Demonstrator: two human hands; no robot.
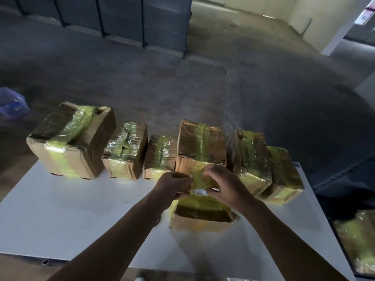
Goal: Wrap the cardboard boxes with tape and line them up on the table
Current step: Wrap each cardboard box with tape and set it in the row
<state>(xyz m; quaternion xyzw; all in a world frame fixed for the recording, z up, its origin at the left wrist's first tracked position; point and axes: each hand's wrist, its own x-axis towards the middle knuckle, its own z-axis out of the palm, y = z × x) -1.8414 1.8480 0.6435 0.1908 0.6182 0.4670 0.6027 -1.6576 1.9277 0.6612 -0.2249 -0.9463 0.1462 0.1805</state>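
Note:
Several cardboard boxes wrapped in yellowish clear tape stand in a row along the far edge of the white table [81,216]; the largest box [71,139] is at the left end. In front of the row, near me, lies another taped box [200,216]. Above it I hold a roll of yellowish tape [199,185] with a white core label. My left hand [174,185] grips the roll's left side with curled fingers. My right hand [221,184] pinches the tape on the right side. Both hands are close to the tall middle box [200,147].
More taped material [357,240] lies at the right, beyond the table's edge. A blue bag [12,104] sits on the concrete floor at the left. Dark stacked boxes on racks [125,23] stand at the back.

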